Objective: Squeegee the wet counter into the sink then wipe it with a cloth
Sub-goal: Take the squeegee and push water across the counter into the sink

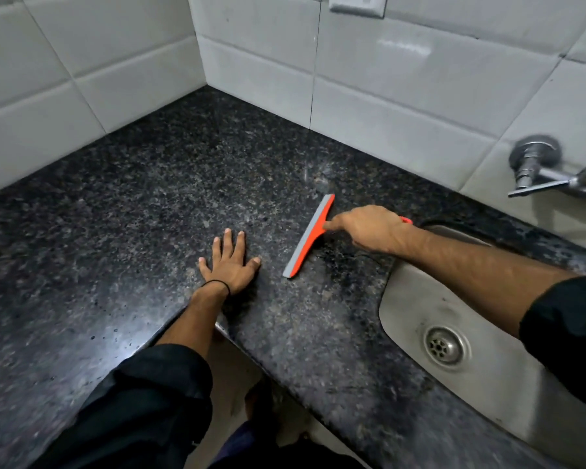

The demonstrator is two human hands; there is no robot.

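The work surface is a dark speckled granite counter point(132, 198) set into a corner of white-tiled wall point(369, 79).

Nearest the camera, two dark sleeves enter from the bottom and right edges. A stainless steel sink point(406, 299) is recessed into the counter on the right side; its round drain point(443, 346) lies in the basin floor, partly beside the right forearm.

Left hand point(230, 265): laid flat on the counter, palm down, fingers spread and extended. It holds nothing. A thin dark band encircles the wrist point(217, 286).

Squeegee point(310, 236): orange body with a grey rubber blade, positioned on the counter between the left hand and the sink, just left of the sink's far corner. The blade runs diagonally, its near end toward the left hand and its far end toward the back wall. The blade edge appears to contact the counter.

Right hand point(369, 228): closed around the squeegee handle, with the index finger extended along the handle toward the blade. The orange end of the handle protrudes behind the hand.

Farther back, a chrome tap point(538, 170) is mounted on the right wall above the sink. A white wall socket point(357, 5) sits at the top edge of the view.
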